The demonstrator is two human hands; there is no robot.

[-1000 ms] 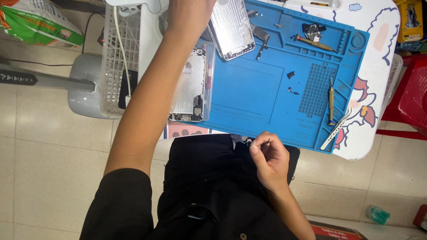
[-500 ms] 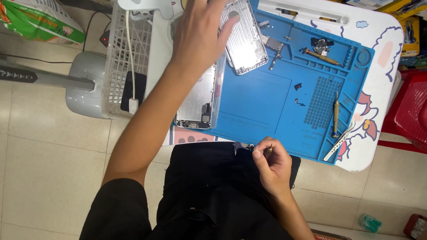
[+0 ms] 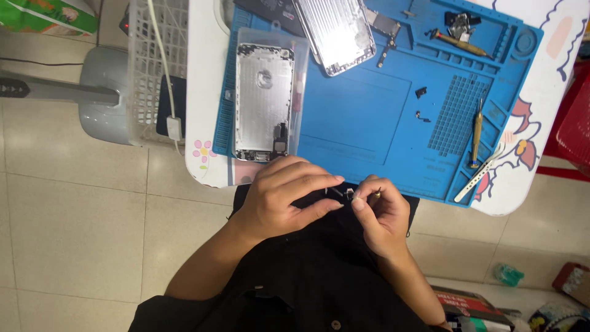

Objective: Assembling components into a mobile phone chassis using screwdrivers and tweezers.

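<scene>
Just past both hands (image 3: 335,206), phone housing (image 3: 263,101) rests on blue mat (image 3: 362,117).

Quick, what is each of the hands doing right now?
Left hand: fingers extended, tips touching a tiny dark part, not clearly gripping it.
Right hand: fingers curled closed, pinching the same tiny part.

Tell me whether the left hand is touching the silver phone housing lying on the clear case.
Apart. The head view shows the left hand below the table edge, with white tabletop between it and the silver phone housing.
</scene>
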